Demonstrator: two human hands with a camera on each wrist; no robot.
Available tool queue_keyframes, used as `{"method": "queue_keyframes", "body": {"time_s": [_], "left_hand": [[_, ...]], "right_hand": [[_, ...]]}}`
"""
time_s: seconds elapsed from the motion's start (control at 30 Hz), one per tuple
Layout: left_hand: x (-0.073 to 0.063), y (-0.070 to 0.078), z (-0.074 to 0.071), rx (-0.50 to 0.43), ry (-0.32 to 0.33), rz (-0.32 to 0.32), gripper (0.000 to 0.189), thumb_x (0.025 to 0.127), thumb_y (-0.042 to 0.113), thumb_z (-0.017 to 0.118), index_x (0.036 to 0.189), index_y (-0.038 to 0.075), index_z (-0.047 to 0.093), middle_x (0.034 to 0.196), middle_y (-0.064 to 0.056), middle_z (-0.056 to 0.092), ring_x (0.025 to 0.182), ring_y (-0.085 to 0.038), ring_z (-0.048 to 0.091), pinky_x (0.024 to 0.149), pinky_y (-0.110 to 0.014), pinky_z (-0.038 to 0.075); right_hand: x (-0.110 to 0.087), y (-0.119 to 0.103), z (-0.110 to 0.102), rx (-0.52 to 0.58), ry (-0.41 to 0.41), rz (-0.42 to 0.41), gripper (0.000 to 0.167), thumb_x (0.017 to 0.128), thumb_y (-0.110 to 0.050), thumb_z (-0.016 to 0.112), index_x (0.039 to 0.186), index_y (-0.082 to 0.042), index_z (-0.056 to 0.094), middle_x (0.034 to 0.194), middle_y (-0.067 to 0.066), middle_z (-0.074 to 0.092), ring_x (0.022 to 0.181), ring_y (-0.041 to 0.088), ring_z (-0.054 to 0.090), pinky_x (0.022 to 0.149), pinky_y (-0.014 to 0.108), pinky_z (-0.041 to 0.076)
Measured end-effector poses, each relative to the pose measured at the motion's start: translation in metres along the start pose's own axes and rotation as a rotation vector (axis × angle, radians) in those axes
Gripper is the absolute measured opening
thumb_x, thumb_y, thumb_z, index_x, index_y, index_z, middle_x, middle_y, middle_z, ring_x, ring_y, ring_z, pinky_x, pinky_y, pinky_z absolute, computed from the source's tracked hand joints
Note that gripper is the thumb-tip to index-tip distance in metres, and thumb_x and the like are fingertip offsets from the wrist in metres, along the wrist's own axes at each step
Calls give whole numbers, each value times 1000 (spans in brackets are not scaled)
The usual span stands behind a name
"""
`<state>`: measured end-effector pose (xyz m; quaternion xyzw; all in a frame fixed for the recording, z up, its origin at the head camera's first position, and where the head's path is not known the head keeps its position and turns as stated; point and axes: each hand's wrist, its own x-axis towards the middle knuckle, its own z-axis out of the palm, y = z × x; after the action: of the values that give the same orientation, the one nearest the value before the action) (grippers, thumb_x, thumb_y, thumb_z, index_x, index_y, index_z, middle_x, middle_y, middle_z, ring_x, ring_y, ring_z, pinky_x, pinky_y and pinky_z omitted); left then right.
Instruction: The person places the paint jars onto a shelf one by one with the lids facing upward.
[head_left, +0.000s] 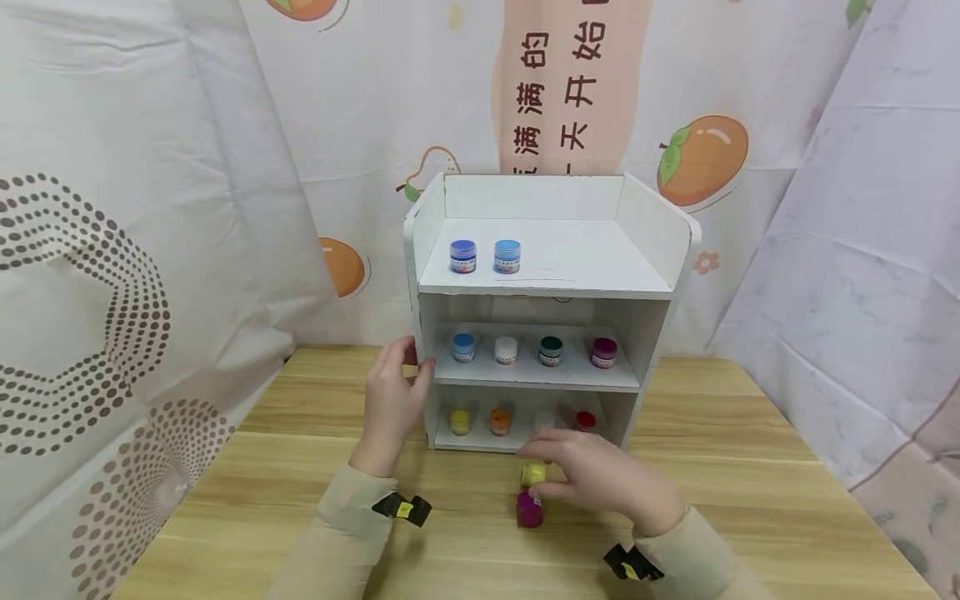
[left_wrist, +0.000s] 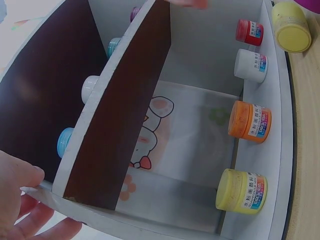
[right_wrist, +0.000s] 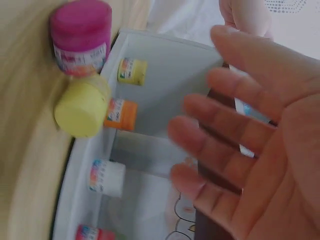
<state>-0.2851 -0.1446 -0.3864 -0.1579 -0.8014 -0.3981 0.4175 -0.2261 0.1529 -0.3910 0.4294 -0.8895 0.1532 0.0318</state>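
My left hand (head_left: 393, 398) grips the left side panel of a small white shelf unit (head_left: 543, 293), thumb inside the front edge and fingers outside, as the left wrist view shows. My right hand (head_left: 596, 473) is spread with nothing in it, over the table by the bottom shelf. Near its fingers a yellow paint jar (head_left: 533, 475) and a magenta paint jar (head_left: 529, 510) lie close together on the table. The bottom shelf carries a yellow jar (left_wrist: 242, 192), an orange jar (left_wrist: 251, 121), a white jar (left_wrist: 251, 65) and a red jar (left_wrist: 249, 32).
On the middle shelf stand a light blue jar (head_left: 463, 348), a white jar (head_left: 506, 351), a dark green jar (head_left: 551, 352) and a purple jar (head_left: 603, 353). On top are a dark blue jar (head_left: 462, 257) and a light blue jar (head_left: 507, 257). A patterned curtain (head_left: 360, 100) hangs behind the wooden table (head_left: 750, 467).
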Motion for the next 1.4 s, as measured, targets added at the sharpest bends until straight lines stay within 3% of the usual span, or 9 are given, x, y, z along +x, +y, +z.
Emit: {"method": "queue_keyframes", "body": {"time_s": [0.13,0.27,0.4,0.5,0.63,0.93,1.2,1.4], "left_hand": [[2,2,0,-6,2,0,33,89,3,78,117,-6,62,99,-15,61,92,-27,66,67,-33,61],[2,4,-1,-12,-4,-5,32,90,3,77,117,-6,62,99,-15,61,92,-28,66,67,-35,61],[1,3,-1,-13,-5,-10,33,89,3,78,117,-5,62,99,-15,62,92,-27,66,67,-33,61],[-1,2,-1,-8,-1,-8,33,89,3,78,117,-5,62,99,-15,62,92,-27,67,66,-33,60],[-1,1,-1,-9,-6,-3,33,89,3,78,117,-5,62,100,-15,62,93,-27,67,67,-32,60],[-1,0,0,-1,6,11,33,89,2,78,117,-4,62,99,-14,62,92,-27,67,66,-33,60],[-2,-1,0,-1,0,3,34,89,3,78,117,-4,62,99,-14,62,92,-27,67,66,-33,60],[-1,-1,1,2,2,2,34,89,3,78,118,-5,62,99,-15,62,92,-27,67,66,-32,60]], "right_hand": [[0,-2,8,35,-70,70,39,91,-31,79,125,-14,71,120,-3,67,111,16,63,93,38,53],[2,-1,18,28,-95,53,37,88,-30,81,119,-13,73,113,-4,68,96,6,60,83,30,53],[3,-1,27,27,-131,12,23,86,-26,83,104,-17,72,96,-9,65,83,3,56,72,24,50],[4,-3,32,85,-174,20,18,85,-21,83,98,-19,69,87,-13,59,74,2,52,64,21,46],[5,-5,35,131,-207,60,20,85,-18,83,101,-21,71,89,-18,58,74,0,53,65,19,46],[8,-4,39,124,-201,53,17,86,-14,81,96,-21,71,89,-17,59,77,0,55,68,19,47],[6,2,36,148,-159,19,13,86,-14,80,94,-20,71,82,-16,58,67,-2,50,61,18,45],[-1,8,17,179,-108,90,15,86,-15,80,100,-16,74,82,-15,60,66,0,53,61,21,46]]}}
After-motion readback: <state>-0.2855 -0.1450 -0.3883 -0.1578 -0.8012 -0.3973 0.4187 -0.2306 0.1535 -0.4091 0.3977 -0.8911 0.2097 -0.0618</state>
